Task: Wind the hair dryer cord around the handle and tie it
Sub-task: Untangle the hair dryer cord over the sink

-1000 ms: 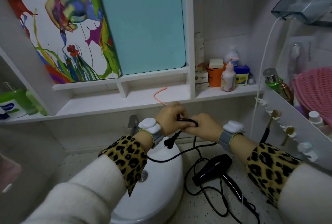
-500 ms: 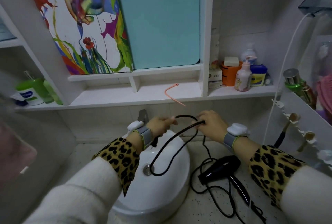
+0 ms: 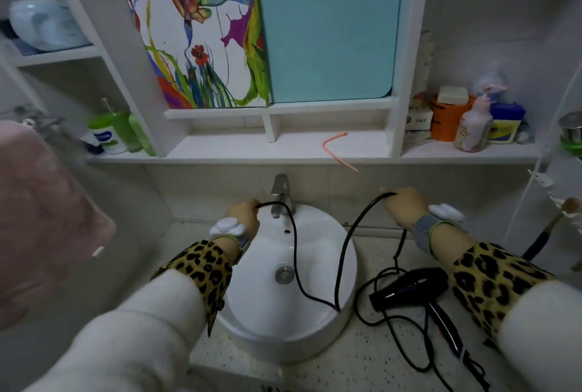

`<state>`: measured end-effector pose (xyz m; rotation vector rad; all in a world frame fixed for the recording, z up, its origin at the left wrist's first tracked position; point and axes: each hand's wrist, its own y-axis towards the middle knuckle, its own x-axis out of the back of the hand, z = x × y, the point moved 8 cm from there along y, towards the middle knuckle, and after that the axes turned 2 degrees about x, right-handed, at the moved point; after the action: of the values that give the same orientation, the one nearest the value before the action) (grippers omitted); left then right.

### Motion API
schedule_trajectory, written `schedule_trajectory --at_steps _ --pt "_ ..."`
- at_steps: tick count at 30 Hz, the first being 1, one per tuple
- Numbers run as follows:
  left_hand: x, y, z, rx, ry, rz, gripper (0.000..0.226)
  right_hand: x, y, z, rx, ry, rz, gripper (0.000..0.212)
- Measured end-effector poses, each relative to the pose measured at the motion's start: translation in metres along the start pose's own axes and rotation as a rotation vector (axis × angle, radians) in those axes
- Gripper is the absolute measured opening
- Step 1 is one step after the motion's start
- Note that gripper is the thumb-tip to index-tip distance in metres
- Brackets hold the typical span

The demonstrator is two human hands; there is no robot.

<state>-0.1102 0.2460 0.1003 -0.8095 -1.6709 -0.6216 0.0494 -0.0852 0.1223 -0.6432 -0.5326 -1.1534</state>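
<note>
A black hair dryer (image 3: 409,286) lies on the speckled counter to the right of the sink, its handle pointing toward me. Its black cord (image 3: 341,259) runs up from loose loops beside the dryer, sags in a deep V over the basin and spans between both hands. My left hand (image 3: 244,213) grips the cord's plug end above the left side of the basin; the plug itself is hidden in the fist. My right hand (image 3: 401,207) grips the cord farther along, above the counter right of the basin.
A round white sink (image 3: 315,335) with a chrome tap (image 3: 280,195) stands between my arms. A pink strip (image 3: 337,147) lies on the white shelf (image 3: 236,149) behind. Bottles and an orange cup (image 3: 447,117) fill the right shelf. A pink towel (image 3: 44,218) hangs left.
My hands have moved apart, left hand to the left and right hand to the right, drawing the cord out into a long sagging span over the basin. The dryer has not moved.
</note>
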Motion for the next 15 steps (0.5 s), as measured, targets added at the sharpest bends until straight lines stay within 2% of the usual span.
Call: schedule_trajectory --at_steps 6,9,13,15 --pt "-0.024 -0.026 0.02 0.039 0.024 0.135 0.035 -0.029 -0.003 0.019 -0.032 0.015 -0.021 0.041" --pt "-0.035 -0.03 0.037 0.093 -0.056 0.139 0.035 -0.043 -0.008 0.029 -0.052 0.004 -0.022 0.043" --pt "-0.047 -0.023 0.047 0.134 -0.125 0.229 0.032 -0.061 -0.012 0.043 -0.171 0.093 -0.024 0.037" --pt "-0.055 -0.016 0.05 0.141 -0.201 0.27 0.034 -0.07 -0.011 0.048 -0.193 0.111 -0.023 0.042"
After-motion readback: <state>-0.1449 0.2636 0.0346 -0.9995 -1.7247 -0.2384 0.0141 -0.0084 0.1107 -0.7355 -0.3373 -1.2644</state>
